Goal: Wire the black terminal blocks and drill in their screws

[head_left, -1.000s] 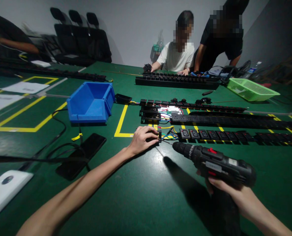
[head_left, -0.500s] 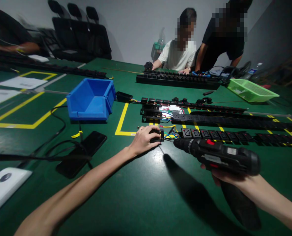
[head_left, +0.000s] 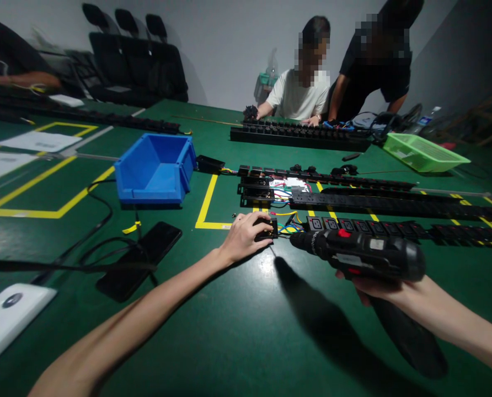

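My left hand (head_left: 245, 237) is closed around a small black terminal box (head_left: 273, 227), holding it against the green table. Coloured wires (head_left: 290, 225) run from this box to a row of black power sockets (head_left: 345, 225) on its right. A black cordless drill (head_left: 357, 255) with red buttons is gripped in my right hand (head_left: 389, 289). Its thin bit points left and reaches the right end of the box; whether the tip sits in a screw is too small to tell.
Behind my hands lie more black socket strips (head_left: 378, 204). A blue bin (head_left: 155, 171) stands left, with a black phone (head_left: 140, 262) and cables in front. A white device (head_left: 14, 320) is at the near left. Farther back are a green basket (head_left: 423, 154) and two people (head_left: 301, 94).
The drill and my right hand have shifted slightly left, and the drill's rear end sits a little lower in tilt. My left hand keeps its hold on the box.
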Demonstrator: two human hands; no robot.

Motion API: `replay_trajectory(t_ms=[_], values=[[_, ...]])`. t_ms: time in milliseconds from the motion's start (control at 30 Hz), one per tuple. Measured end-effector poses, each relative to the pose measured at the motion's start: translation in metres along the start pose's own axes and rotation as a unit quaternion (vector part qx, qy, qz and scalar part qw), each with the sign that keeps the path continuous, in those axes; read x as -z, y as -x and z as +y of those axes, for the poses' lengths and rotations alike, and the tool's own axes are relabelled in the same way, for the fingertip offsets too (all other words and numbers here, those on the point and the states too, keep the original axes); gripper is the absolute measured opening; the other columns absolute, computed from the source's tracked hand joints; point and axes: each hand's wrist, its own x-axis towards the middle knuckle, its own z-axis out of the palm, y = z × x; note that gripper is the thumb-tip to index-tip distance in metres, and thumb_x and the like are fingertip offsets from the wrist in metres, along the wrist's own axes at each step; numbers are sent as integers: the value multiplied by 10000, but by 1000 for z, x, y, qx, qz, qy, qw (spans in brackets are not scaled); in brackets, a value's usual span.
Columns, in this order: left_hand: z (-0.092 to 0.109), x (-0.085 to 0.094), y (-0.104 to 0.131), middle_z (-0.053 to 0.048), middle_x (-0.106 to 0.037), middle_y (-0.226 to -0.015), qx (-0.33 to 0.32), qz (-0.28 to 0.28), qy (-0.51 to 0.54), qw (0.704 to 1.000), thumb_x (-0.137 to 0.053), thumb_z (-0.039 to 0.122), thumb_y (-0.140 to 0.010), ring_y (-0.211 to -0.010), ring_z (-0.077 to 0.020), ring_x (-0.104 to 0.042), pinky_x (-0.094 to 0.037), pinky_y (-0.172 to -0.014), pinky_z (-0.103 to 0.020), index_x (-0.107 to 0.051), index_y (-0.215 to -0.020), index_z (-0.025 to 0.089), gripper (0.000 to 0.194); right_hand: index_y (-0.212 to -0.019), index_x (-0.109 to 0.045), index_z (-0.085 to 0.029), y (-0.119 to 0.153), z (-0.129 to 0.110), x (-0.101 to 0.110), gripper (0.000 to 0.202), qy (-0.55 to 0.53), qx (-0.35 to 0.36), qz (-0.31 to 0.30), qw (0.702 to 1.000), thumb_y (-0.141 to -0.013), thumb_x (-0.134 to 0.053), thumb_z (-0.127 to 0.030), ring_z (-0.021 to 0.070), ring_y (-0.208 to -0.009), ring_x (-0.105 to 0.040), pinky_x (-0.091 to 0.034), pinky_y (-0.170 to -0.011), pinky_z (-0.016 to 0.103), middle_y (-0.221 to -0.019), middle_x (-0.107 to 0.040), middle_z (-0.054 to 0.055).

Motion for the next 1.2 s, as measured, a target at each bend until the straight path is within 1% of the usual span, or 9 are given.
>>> replay_trajectory(t_ms=[100,367,533,600,800,900,1000,1100,1200], values=[[1,0,0,-68,-578,-1292,6,2,-6,1000,-674,365,-865,-1178,-248,-552,-389,-855,-382,-643,-1088,239,257,-1000,-687,-159,0,-10,4,362,5,-26,-40,999,-811,-613,-459,210,-689,-608,-480,-669,325,-686,-653,30],[1,-3,2,-78,-584,-1332,0,8,-18,1000,-656,383,-880,-1185,-247,-559,-384,-863,-383,-614,-1100,210,283,-975,-693,-149,-3,-11,5,382,30,-24,-34,999,-819,-602,-486,203,-679,-588,-463,-639,313,-684,-639,42],[2,-2,2,-99,-603,-1319,4,8,-16,1000,-654,392,-882,-1159,-261,-575,-382,-854,-393,-616,-1084,205,278,-966,-701,-161,-4,-15,7,398,78,-5,-30,996,-820,-591,-515,200,-651,-588,-477,-585,292,-693,-660,47],[2,-2,2,-101,-608,-1313,5,8,-14,1000,-650,399,-883,-1155,-264,-577,-381,-848,-393,-615,-1077,205,276,-917,-700,-160,-4,-21,7,391,100,14,-21,995,-803,-599,-521,193,-624,-578,-476,-563,281,-666,-654,44],[2,-3,2,-96,-619,-1291,11,11,-13,1000,-660,393,-875,-1136,-263,-585,-381,-842,-392,-622,-1045,209,253,-896,-686,-162,-3,-35,7,341,125,65,-32,990,-761,-610,-466,196,-637,-583,-489,-550,270,-712,-676,53],[2,-4,2,-97,-620,-1285,13,12,-10,1000,-662,380,-873,-1132,-267,-585,-380,-842,-394,-628,-1012,211,221,-840,-679,-165,-3,-34,8,349,136,55,-31,989,-778,-588,-496,188,-597,-566,-473,-523,268,-646,-645,44],[2,-4,2,-90,-619,-1287,15,12,-8,1000,-664,373,-872,-1132,-260,-585,-378,-840,-390,-624,-1013,211,218,-801,-675,-176,-4,-31,9,332,139,45,-31,989,-790,-590,-497,182,-604,-574,-478,-543,263,-642,-643,35],[2,-3,2,-84,-618,-1289,17,12,-8,1000,-668,377,-869,-1133,-255,-585,-378,-839,-386,-618,-1041,214,242,-862,-697,-184,-4,-29,9,305,122,37,-31,991,-792,-602,-465,181,-607,-584,-479,-550,254,-636,-646,23],[2,-3,2,-87,-622,-1283,19,12,-10,1000,-667,379,-866,-1131,-262,-585,-381,-847,-393,-624,-1054,221,250,-911,-713,-190,-1,-27,10,348,110,43,-12,993,-769,-625,-495,186,-581,-581,-477,-521,255,-615,-644,21]])
